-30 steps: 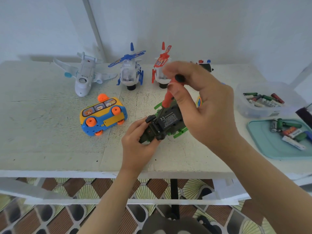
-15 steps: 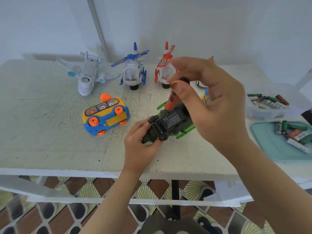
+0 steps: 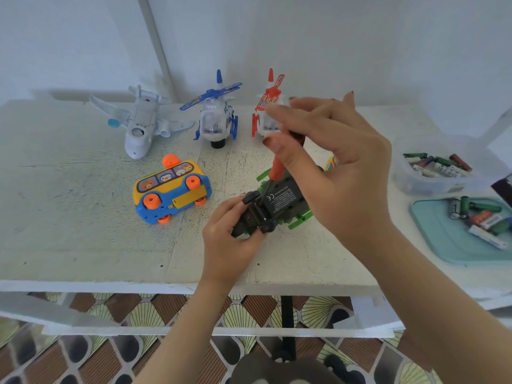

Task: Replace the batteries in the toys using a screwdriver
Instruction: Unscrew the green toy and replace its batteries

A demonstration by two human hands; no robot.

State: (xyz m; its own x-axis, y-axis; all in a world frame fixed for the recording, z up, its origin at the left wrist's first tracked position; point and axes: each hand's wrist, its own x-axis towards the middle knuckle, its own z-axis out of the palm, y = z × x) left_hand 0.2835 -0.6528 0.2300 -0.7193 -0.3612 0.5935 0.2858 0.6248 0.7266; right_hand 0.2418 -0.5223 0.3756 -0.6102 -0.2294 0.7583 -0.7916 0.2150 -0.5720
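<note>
Head view: dark-green toy [image 3: 280,201] lies belly-up (label showing), left fingers [image 3: 230,208] gripping it, right fingers [image 3: 282,153] pinching orange screwdriver [image 3: 278,169].

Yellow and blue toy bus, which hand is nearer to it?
Left. The left hand grips the dark green toy just right of the bus; the right hand pinches the orange screwdriver farther right, above that toy.

The single head-worn camera looks forward and down, close over the table [image 3: 83,245] edge.
</note>
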